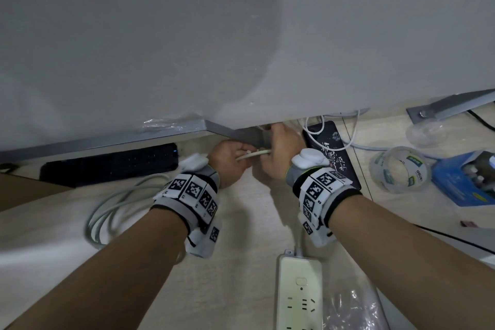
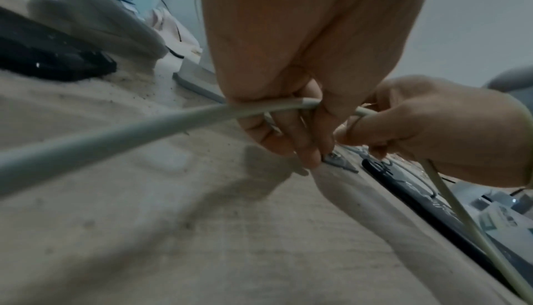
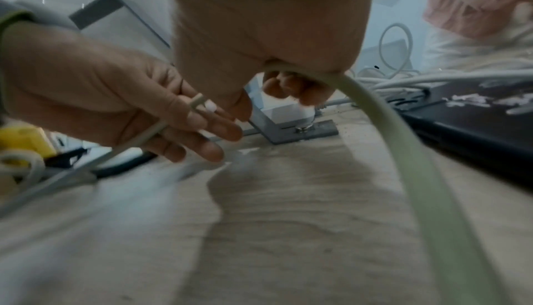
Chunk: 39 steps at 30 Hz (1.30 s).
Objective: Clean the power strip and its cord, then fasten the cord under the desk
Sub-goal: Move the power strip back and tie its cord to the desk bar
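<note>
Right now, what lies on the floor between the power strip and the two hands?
In the head view, only the cord and bare floor lie between the power strip and the hands.

I see a pale, smooth plastic-sheathed cord point(image 3: 383, 127), a glossy white plastic power strip point(image 1: 298, 300), and a matt grey metal desk frame point(image 1: 107, 139). The light wood-grain floor point(image 1: 241, 236) looks matt and dusty. A clear glossy tape roll point(image 1: 399, 171) lies beside it.

Office, desk point(image 1: 187, 35), keyboard point(image 1: 112, 166), cables point(image 1: 112, 206)
</note>
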Each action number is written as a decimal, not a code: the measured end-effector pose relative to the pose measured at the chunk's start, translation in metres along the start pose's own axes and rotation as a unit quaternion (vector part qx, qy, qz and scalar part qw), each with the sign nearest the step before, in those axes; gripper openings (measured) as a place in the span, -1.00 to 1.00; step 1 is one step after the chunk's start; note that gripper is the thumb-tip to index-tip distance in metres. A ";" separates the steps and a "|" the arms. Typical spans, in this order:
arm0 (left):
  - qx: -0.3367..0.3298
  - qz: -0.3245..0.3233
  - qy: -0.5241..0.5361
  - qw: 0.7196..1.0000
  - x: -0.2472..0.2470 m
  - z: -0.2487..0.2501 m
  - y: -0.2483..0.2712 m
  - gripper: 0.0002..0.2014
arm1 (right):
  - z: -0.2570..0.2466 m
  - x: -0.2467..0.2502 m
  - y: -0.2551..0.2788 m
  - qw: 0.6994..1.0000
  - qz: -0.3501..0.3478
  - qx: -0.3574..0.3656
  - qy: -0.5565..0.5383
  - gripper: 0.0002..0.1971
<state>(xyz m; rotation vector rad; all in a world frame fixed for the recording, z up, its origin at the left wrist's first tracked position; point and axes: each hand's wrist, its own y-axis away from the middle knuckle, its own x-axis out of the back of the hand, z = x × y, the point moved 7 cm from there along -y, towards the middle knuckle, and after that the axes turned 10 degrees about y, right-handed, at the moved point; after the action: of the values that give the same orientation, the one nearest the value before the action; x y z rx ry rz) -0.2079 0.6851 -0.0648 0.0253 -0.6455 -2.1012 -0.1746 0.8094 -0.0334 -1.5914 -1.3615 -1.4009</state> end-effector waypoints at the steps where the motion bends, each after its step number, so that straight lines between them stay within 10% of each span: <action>1: 0.006 -0.014 -0.002 1.000 -0.001 0.000 0.000 -0.79 | 0.002 -0.003 0.002 0.999 -0.032 -0.020 -0.023 -0.55; 6: -0.036 -0.049 -0.092 0.994 -0.007 0.006 0.004 -0.77 | 0.005 -0.008 0.007 0.988 -0.130 -0.047 -0.072 -0.98; 23: 0.001 -0.103 -0.123 0.987 -0.011 0.017 0.013 -0.70 | 0.003 -0.012 0.001 0.981 -0.128 -0.060 -0.136 -0.85; 39: -0.144 0.053 -0.289 0.945 0.007 0.033 0.019 -0.80 | -0.007 0.011 0.004 0.993 -0.075 0.052 -0.069 -0.75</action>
<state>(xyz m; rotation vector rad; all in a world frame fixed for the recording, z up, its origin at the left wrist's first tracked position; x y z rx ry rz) -0.2060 0.6853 -0.0257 -0.7980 -0.6480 -2.0779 -0.1744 0.8057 -0.0207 -1.5684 -1.6388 -1.3017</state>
